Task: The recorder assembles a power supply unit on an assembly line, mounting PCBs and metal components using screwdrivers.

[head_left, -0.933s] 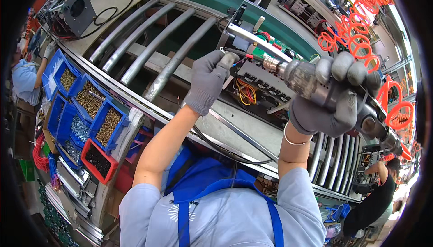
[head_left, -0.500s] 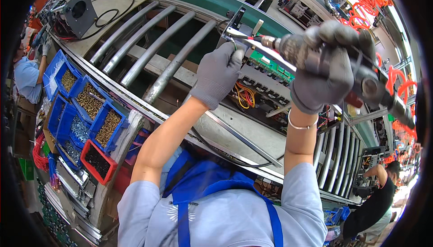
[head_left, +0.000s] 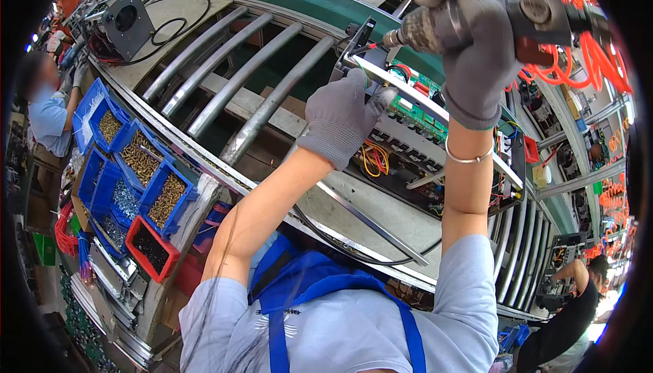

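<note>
The power driver (head_left: 537,9) is raised above the near corner of an uncovered metal box, its thin bit pointing left toward the end of a pale metal bar (head_left: 425,95); whether the tip touches the bar cannot be told. The gloved right grip (head_left: 484,39) is clamped around the driver's barrel. The left grip (head_left: 340,118) has its fingers curled in at the bar's end, but what lies between them is hidden, so whether they pinch anything is unclear. The driver looks rigid and fairly heavy, likely to sag at the rear, so the thick barrel is the place to hold it, clear of the turning nose. The slim bit probably slips sideways if tilted. The bar seems stiff and smooth, best steadied by its edge near the end. The green circuit board (head_left: 430,124) and yellow wires (head_left: 374,158) below it look fragile and should not take pressure. Beneath the box, the tabletop (head_left: 340,206) seems firm.
</note>
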A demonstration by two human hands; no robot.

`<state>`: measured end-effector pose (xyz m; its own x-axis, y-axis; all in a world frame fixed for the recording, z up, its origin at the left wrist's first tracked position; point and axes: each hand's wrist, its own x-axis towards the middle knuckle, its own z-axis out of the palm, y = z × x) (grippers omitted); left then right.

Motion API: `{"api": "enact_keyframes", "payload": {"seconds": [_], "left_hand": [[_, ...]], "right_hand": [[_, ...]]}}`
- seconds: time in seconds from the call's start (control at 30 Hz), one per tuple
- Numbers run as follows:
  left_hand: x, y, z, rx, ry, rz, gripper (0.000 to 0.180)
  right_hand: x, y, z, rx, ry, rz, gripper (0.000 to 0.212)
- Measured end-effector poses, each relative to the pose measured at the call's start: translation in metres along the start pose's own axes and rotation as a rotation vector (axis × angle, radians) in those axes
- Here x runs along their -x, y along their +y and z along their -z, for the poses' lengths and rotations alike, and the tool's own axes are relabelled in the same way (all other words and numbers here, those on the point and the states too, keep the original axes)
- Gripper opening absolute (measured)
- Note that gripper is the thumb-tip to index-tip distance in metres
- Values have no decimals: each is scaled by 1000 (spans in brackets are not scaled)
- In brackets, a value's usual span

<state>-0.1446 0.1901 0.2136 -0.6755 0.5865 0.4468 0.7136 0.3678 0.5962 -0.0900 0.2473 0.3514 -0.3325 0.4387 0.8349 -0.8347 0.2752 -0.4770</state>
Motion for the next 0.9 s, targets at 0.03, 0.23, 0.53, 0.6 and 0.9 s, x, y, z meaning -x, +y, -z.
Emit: {"api": "enact_keyframes", "payload": {"seconds": [0.03,0.23,0.53,0.6,0.9], "left_hand": [[0,2,1,-15,1,15,40],[1,2,-6,56,97,-10,44],[-3,7,-6,-20,3,9,44],[-4,5,-6,-49,8,-7,44],[-4,0,-5,-80,-40,97,44]], "right_hand": [[-6,-2,-1,58,-14,-35,33],[-39,10,-2,165,-83,-85,32],[-71,30,-8,262,-144,-278,20],[-74,38,-16,215,-234,-259,15],[-73,58,-12,162,-268,-271,12]]}}
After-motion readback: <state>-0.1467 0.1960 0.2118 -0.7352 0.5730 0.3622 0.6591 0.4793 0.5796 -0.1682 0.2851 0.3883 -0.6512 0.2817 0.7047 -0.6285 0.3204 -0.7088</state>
